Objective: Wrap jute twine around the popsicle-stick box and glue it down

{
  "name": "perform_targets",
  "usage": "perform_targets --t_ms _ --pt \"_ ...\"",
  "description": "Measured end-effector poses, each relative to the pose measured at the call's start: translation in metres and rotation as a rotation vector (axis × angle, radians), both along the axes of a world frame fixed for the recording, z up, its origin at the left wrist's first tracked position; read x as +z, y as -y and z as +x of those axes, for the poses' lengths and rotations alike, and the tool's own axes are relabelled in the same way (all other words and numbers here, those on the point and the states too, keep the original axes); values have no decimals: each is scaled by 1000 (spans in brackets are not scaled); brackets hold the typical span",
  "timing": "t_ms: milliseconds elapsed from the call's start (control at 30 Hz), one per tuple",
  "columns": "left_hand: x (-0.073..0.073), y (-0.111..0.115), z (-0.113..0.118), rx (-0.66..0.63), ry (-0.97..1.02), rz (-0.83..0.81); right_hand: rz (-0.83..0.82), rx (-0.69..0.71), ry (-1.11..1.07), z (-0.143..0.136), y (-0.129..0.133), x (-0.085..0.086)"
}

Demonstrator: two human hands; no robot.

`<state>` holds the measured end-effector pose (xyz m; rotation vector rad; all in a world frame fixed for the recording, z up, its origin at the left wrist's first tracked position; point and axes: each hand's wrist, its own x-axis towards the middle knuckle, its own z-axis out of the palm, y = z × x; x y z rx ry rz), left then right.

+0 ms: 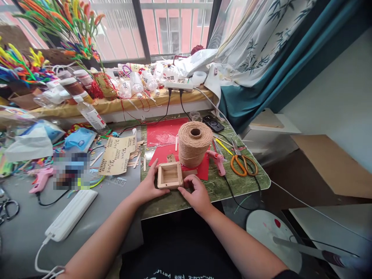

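Note:
A small square wooden box (160, 185), open at the top, is held between my two hands over the front of the green table. My left hand (148, 184) grips its left side, thumb along the near edge. On the right side, my right hand (197, 193) has its fingers curled against the box's near right corner. Just behind the box stands a large spool of twine (194, 149), upright, with a hollow core. Red sheets (165, 133) lie under and behind the spool. To its right rests a pink glue gun (218, 162).
Orange-handled scissors (243, 164) lie at the right of the table. Brown sandpaper (116, 155) and wooden sticks (136, 158) lie to the left. A white power strip (71, 215), another pink glue gun (42, 180) and a plastic bottle (92, 116) occupy the left side. Cords hang off the right edge.

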<state>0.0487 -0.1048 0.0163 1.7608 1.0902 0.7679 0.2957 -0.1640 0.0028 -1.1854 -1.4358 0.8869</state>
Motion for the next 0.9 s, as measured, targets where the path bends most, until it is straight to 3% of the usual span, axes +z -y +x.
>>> perform_targets --t_ms 100,267,500,633,800,900 --pt "5 1 1 59 -21 58 -4 27 17 0 0 2" --pt "26 19 -9 110 -127 277 14 114 -41 4 2 2" --pt "39 39 -42 164 136 51 -31 229 -125 11 6 7" --pt "35 62 -39 247 310 -25 41 162 56 10 20 2" --pt "15 61 -27 214 598 -191 321 174 420 -13 11 -17" --pt "11 57 -13 244 714 -205 246 206 431 -30 6 -16"
